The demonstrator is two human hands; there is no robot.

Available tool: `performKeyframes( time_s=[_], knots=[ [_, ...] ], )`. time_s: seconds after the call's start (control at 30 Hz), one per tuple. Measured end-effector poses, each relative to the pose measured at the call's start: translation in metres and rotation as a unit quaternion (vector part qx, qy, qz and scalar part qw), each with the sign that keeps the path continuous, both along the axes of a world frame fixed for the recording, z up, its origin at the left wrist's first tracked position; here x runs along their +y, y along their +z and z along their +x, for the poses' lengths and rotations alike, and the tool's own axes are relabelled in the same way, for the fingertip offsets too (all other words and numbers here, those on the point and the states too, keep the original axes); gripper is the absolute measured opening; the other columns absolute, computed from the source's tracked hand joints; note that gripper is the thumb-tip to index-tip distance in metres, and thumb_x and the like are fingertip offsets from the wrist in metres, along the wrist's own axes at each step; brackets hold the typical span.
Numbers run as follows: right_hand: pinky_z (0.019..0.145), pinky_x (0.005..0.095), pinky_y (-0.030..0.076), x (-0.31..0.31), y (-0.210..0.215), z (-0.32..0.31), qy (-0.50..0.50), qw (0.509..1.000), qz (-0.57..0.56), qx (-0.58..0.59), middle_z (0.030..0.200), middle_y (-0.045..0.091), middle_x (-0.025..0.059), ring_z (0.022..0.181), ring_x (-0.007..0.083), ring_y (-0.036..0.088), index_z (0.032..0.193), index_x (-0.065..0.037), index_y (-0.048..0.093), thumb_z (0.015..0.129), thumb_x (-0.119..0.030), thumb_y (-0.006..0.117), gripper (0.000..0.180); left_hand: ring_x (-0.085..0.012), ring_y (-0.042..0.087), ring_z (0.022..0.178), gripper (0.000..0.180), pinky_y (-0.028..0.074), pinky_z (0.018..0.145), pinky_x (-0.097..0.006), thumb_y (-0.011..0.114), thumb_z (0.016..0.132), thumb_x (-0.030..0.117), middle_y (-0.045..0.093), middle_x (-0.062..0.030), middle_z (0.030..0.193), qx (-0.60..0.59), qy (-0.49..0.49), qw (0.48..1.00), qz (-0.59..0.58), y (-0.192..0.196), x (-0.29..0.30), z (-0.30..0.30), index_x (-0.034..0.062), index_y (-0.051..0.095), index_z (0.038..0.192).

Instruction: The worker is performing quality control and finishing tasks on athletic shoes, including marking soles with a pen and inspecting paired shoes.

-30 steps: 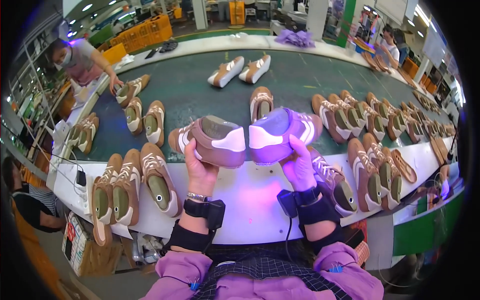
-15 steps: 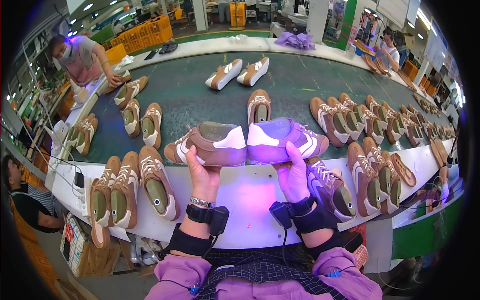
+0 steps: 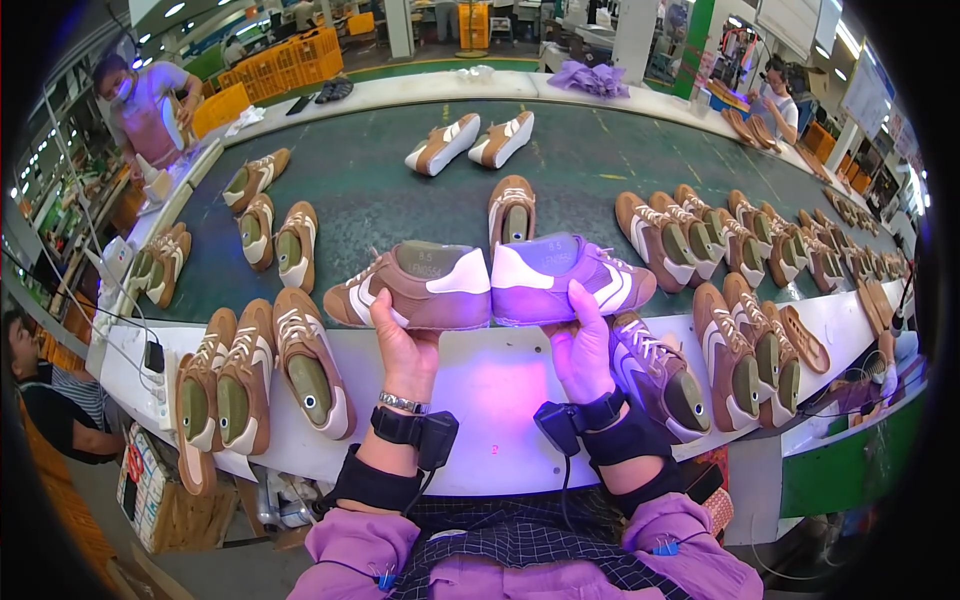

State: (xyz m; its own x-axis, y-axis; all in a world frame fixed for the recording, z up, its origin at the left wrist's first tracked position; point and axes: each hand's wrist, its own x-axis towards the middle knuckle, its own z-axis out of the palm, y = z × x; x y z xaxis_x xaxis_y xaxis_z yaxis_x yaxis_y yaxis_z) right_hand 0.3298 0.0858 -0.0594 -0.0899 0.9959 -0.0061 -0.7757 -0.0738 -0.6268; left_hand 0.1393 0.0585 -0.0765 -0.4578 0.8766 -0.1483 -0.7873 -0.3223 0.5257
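left sneaker (image 3: 445, 308) and right sneaker (image 3: 540, 305), held heel to heel

centre of frame: the brown lace-up pair, above the white worktable (image 3: 465, 455). olive lasts (image 3: 440, 257) inside probably make each shoe stiff and fairly weighty; the matte uppers should not slip, and the midfoot suits holding. left hand (image 3: 405, 345) and right hand (image 3: 585, 345) each grip one there, thumbs up the near sides, fingers largely hidden; forearms rise from the lower edge.

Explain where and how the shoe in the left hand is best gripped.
Likely around the middle of the shoe, from the near side and below: it is held sideways to the wearer, opening up, near side exposed, while its heel nearly meets the other shoe.
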Motion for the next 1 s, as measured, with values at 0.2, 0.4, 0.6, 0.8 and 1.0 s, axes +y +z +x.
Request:
performKeyframes(
  time_s=[0.2,0.4,0.6,0.8,1.0],
  knots=[
    [0.096,0.0383,0.043,-0.002,-0.002,-0.001,0.003,1.000,0.022,-0.006,0.118,0.055,0.0070,0.108,0.0201,0.054,0.124,-0.006,0.044,0.088,-0.021,0.059,0.042,-0.0202,0.053,0.109,0.051,0.046,0.091,-0.038,0.052,0.083,0.044,0.054,-0.0025,0.120,0.008,0.016,1.000,0.002,0.000,-0.001,0.002,0.0128,0.049,0.122],
    [0.091,0.0375,0.047,-0.001,-0.005,-0.001,-0.003,1.000,0.023,-0.001,0.120,0.051,0.0038,0.109,0.0164,0.053,0.126,-0.010,0.043,0.087,-0.016,0.059,0.043,-0.0191,0.053,0.108,0.050,0.046,0.091,-0.037,0.052,0.083,0.044,0.055,-0.0010,0.119,0.014,0.040,0.999,-0.012,0.002,-0.003,0.004,0.0129,0.049,0.122],
    [0.095,0.0370,0.044,-0.005,0.000,0.000,-0.023,0.998,0.039,-0.034,0.117,0.054,0.0066,0.107,0.0184,0.055,0.124,-0.006,0.044,0.089,-0.021,0.057,0.040,-0.0195,0.051,0.111,0.051,0.045,0.093,-0.037,0.052,0.083,0.045,0.053,-0.0024,0.121,0.016,0.029,0.999,0.007,-0.003,-0.001,0.005,0.0128,0.048,0.123],
    [0.090,0.0372,0.046,-0.005,0.000,0.002,-0.021,0.999,0.037,-0.032,0.117,0.052,0.0040,0.106,0.0168,0.054,0.125,-0.009,0.043,0.086,-0.016,0.059,0.043,-0.0192,0.052,0.110,0.051,0.044,0.093,-0.036,0.052,0.083,0.045,0.053,-0.0019,0.121,0.025,0.021,0.999,0.002,0.000,-0.004,0.006,0.0129,0.048,0.123],
    [0.089,0.0354,0.047,-0.005,0.001,0.006,-0.020,0.997,0.062,-0.051,0.117,0.051,0.0041,0.106,0.0162,0.054,0.125,-0.007,0.042,0.086,-0.012,0.059,0.043,-0.0183,0.054,0.108,0.049,0.047,0.089,-0.035,0.050,0.086,0.043,0.055,-0.0032,0.119,0.033,0.030,0.999,0.002,0.001,-0.004,0.004,0.0112,0.048,0.123]
  ],
)
